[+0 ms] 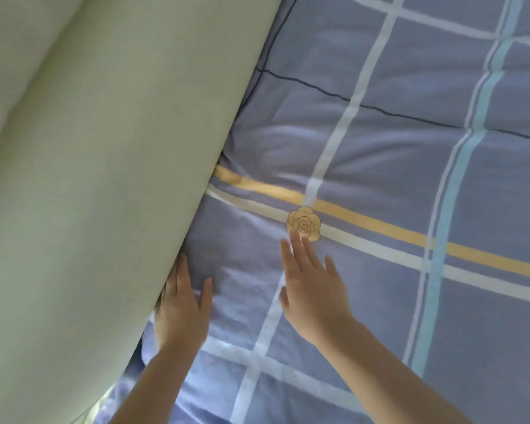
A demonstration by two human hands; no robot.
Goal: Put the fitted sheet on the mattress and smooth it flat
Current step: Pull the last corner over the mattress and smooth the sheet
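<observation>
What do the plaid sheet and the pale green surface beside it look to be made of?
Sheet: looks like soft woven fabric, cotton or a blend; matte, with small wrinkles and soft folds near the left hand, printed stripes and a flower motif. Green surface: matte with a faint fine weave, so probably cloth over padding, with one long rounded crease; what it is cannot be told.

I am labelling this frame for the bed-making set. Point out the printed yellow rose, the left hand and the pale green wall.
printed yellow rose [304, 223], head view, centre of the bloom.
left hand [181, 313], head view, back of the hand.
pale green wall [104, 179], head view, bare middle.
</observation>
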